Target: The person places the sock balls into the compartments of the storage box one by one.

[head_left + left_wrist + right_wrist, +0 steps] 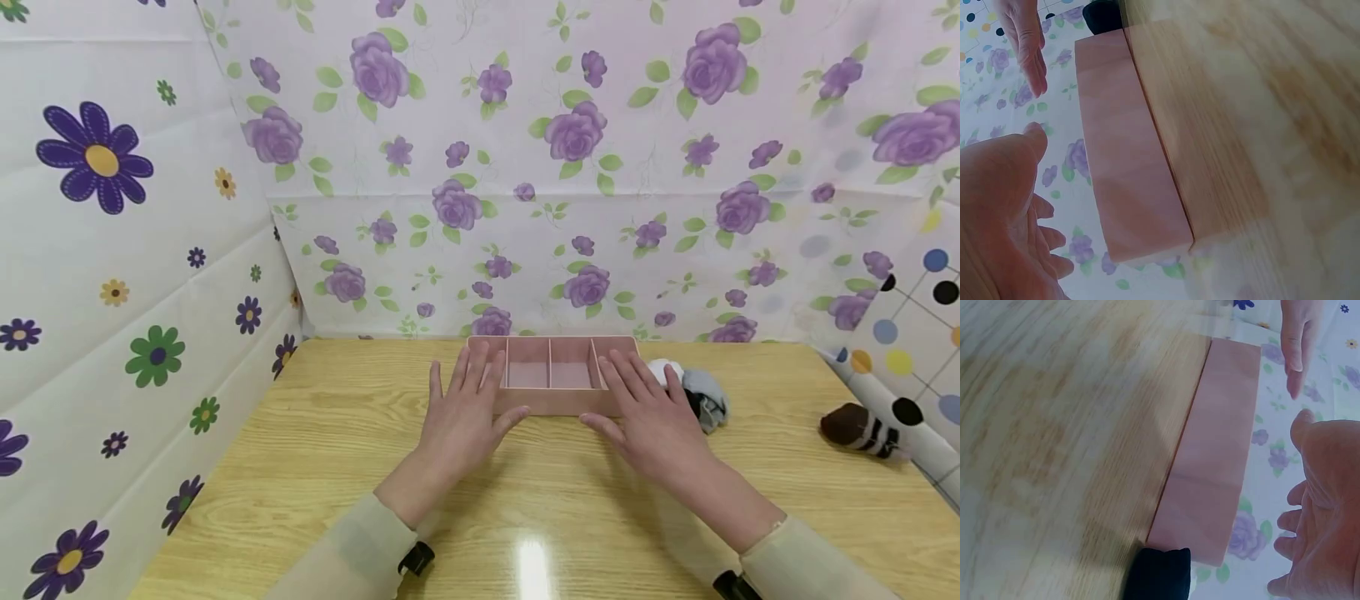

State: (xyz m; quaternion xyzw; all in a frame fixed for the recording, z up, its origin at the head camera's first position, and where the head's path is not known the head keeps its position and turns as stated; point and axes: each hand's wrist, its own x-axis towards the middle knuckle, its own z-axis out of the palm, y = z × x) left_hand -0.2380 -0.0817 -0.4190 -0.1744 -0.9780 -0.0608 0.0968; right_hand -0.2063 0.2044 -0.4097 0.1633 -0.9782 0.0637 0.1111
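A pink box with several compartments lies lengthwise near the back of the table; the two middle compartments show nothing inside. Over its left end my left hand is held palm down, fingers spread. My right hand mirrors it at the right end, thumb pointing inward. Neither hand grips anything. Both wrist views show the box's plain front wall, with the fingers raised above its upper edge. Just right of the box, partly behind my right hand, sit rolled bundles that look like socks: one white, one grey, one black.
A brown bundle with striped end lies at the table's right edge. Floral cloth hangs behind the wooden table. More patterned cloth borders the left and right sides.
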